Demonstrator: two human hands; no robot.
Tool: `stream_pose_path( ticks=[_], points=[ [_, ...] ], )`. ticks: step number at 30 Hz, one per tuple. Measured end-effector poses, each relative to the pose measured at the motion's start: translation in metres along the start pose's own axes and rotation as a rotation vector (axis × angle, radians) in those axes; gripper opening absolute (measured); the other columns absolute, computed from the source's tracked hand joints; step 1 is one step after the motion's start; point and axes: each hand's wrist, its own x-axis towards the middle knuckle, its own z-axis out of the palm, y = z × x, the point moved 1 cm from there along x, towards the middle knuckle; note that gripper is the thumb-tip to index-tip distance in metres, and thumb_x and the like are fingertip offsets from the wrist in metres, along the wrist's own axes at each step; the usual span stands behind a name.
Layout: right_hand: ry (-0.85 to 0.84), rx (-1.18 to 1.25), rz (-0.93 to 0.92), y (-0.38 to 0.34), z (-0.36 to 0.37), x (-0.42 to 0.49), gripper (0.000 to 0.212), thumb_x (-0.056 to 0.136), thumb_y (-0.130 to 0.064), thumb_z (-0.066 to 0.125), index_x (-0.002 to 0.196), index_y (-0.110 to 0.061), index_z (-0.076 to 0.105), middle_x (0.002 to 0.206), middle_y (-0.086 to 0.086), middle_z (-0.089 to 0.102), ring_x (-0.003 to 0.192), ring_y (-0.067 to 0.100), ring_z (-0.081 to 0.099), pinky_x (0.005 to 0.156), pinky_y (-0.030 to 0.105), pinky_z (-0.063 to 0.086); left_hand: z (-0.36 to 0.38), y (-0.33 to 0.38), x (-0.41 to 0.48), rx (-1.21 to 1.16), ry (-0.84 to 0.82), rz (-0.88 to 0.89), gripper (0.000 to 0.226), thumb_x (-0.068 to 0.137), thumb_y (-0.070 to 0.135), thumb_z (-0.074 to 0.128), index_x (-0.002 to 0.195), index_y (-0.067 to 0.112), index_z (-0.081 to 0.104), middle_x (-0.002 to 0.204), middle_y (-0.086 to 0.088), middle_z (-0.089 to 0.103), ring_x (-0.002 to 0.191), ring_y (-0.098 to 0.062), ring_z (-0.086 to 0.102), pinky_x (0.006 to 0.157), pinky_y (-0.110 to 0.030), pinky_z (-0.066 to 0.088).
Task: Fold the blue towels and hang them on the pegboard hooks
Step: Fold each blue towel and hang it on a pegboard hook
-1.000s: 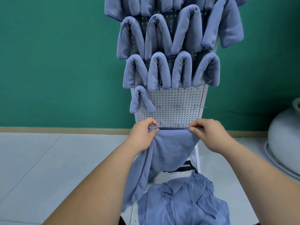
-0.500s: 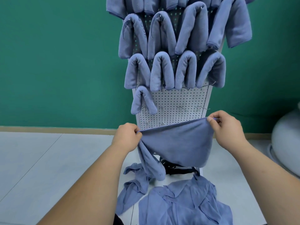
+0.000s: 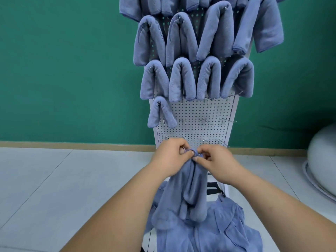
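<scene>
Green wall behind the pegboard, we pinch the blue towel at its gathered top with left hand and right hand just below the bare hooks, and should match corners squarely before halving.

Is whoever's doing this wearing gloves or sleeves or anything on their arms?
No. The left hand and right hand are bare, without gloves. The left forearm and right forearm are uncovered as far as the picture's lower edge, so no sleeve shows. No watch, bracelet or ring is visible.
</scene>
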Motion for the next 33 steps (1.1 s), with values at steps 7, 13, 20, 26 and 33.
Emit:
stream_pose_path(
  ticks=[7,13,20,26,33],
  points=[
    [0.190,-0.155,0.125,0.017,-0.036,-0.001,0.011,0.098,-0.022,0.066,0.093,-0.031,0.070,0.067,-0.009,0.066,0.067,0.006,0.059,0.059,0.025,0.040,-0.009,-0.016,-0.003,-0.047,-0.253,-0.080,0.012,0.095,0.025,0.077,0.092,0.018,0.068,0.078,-0.002,0.066,0.057,-0.007,0.057,0.060,-0.022,0.049],
    [-0.028,-0.194,0.031,0.015,-0.029,-0.011,0.043,0.096,-0.029,0.073,0.135,-0.044,0.059,0.072,-0.011,0.065,0.075,0.010,0.061,0.070,0.032,0.047,-0.003,-0.010,-0.004,-0.047,-0.216,0.010,0.015,0.101,0.030,0.067,0.087,0.029,0.061,0.074,0.010,0.063,0.066,-0.012,0.054,0.071,-0.036,0.052],
    [0.030,-0.169,-0.002,0.002,-0.008,-0.004,0.012,0.097,-0.040,0.069,0.085,-0.040,0.064,0.069,-0.008,0.065,0.067,0.008,0.058,0.063,0.037,0.050,0.002,0.006,-0.005,-0.069,-0.179,0.101,0.008,0.099,0.031,0.069,0.092,0.029,0.065,0.082,0.004,0.072,0.077,-0.019,0.065,0.076,-0.041,0.056],
    [0.073,0.034,0.013,-0.005,-0.014,-0.003,0.016,0.094,-0.022,0.071,0.088,-0.037,0.073,0.069,-0.004,0.066,0.059,0.006,0.053,0.060,0.026,0.043,0.002,-0.006,-0.003,-0.103,-0.199,0.027,0.013,0.087,0.021,0.079,0.089,0.027,0.068,0.080,0.007,0.072,0.070,-0.012,0.065,0.076,-0.035,0.059],
    [0.266,0.318,0.171,0.013,-0.038,0.004,0.018,0.097,-0.018,0.067,0.094,-0.034,0.075,0.083,0.006,0.076,0.076,0.034,0.066,0.076,0.047,0.059,-0.001,-0.026,0.001,-0.094,-0.295,-0.089,0.011,0.091,0.011,0.071,0.086,0.020,0.070,0.066,0.012,0.066,0.056,-0.004,0.054,0.061,-0.020,0.048]
  ],
)
